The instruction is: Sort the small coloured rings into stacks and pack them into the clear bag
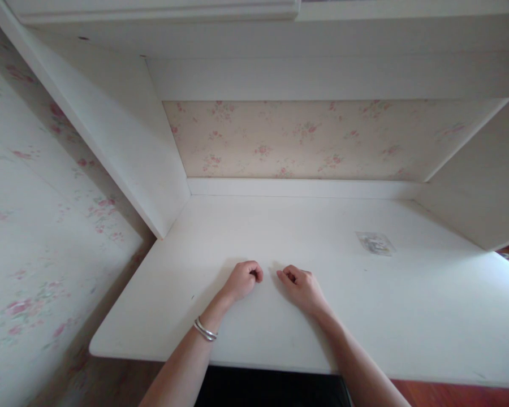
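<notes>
My left hand [243, 280] rests on the white desk [280, 226], its fingers curled into a loose fist with nothing showing in it. A silver bangle [205, 329] circles that wrist. A short gap to the right, my right hand [300, 287] lies on the desktop too, fingers bent inward and closed, also with nothing visible inside. The two hands face each other without touching. Beyond my right hand lies a small clear plastic bag [375, 243] with little greyish pieces in it, too small to make out.
White side panels stand at the left [123, 130] and right [479, 186] of the desk. An overhead cabinet [161, 8] hangs above. Floral wallpaper [271, 141] covers the back wall. The desk's front edge [127, 357] runs below my forearms.
</notes>
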A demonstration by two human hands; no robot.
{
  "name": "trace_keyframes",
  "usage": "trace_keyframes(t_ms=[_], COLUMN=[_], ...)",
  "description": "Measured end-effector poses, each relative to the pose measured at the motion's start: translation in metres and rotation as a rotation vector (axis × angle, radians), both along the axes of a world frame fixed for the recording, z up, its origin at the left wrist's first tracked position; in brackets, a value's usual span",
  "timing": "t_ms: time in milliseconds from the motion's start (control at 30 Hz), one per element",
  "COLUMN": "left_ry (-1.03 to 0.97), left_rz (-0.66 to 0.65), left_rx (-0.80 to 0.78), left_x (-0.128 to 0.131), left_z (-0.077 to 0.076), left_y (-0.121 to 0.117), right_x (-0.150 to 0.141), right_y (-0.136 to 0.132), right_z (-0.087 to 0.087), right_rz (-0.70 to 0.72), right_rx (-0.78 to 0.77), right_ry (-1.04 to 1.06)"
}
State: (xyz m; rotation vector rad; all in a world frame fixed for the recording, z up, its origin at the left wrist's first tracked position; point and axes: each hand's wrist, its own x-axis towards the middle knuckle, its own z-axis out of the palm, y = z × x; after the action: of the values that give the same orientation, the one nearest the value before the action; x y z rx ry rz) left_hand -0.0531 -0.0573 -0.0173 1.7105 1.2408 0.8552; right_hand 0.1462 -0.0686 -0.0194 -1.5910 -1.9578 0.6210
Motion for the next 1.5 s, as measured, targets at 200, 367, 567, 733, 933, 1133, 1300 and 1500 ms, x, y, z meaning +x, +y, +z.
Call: trace_keyframes(t_ms=[200, 367, 567, 733, 933, 1133, 1300, 1500], left_ry=[0.0, -0.008, -0.025, -0.018, -0.025, -0.095, -0.382, -0.807], left_rz=[0.002, 0.005, -0.009, -0.007, -0.001, 0.006, 0.051, 0.081], left_rx=[0.011, -0.004, 0.015, 0.028, 0.016, -0.034, -0.207, -0.363], left_x=[-0.001, -0.002, -0.003, -0.003, -0.004, -0.004, -0.004, -0.002], left_z=[0.001, -0.001, -0.002, -0.001, -0.006, -0.007, 0.002, 0.018], left_y=[-0.001, 0.0, -0.001, -0.002, -0.001, 0.0, 0.001, -0.008], right_x=[0.005, 0.052, 0.157, 0.214, 0.229, 0.216, 0.131, 0.009], right_y=[-0.001, 0.032, 0.086, 0.1, 0.1, 0.104, 0.083, 0.035], right_z=[0.0, 0.009, 0.029, 0.025, 0.01, 0.011, 0.024, 0.036], right_rz=[0.076, 0.165, -0.329, -0.556, -0.514, -0.506, -0.387, 0.026], right_rx=[-0.085, -0.066, 0.064, -0.067, -0.183, -0.093, 0.061, 0.052], right_ry=[0.054, 0.072, -0.534, -0.635, -0.578, -0.56, -0.196, 0.303])
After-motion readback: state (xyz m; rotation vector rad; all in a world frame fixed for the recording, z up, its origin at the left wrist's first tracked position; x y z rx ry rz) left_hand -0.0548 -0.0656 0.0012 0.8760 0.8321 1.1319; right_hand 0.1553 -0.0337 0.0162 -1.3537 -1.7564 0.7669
